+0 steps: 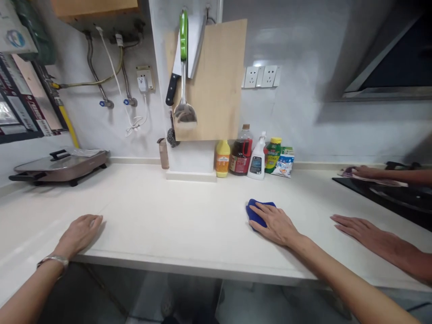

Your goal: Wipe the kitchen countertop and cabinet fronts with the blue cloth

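Note:
My right hand (275, 225) lies over a folded blue cloth (255, 215), pressing it against the white countertop (175, 216). Its fingers stretch across the cloth and cover part of it. Off to the left, my left hand (80, 231) rests near the counter's front edge with its fingers curled in and the thumb against them. Nothing shows in that hand, and a silver bracelet circles the wrist.
Another person's hand (362, 231) lies flat at right; their other hand holds a cloth (378, 179) by the black stove (405, 198). Along the wall stand a yellow bottle (222, 162), a dark sauce bottle (240, 155) and a spray bottle (257, 159). An electric pan (60, 166) sits at left.

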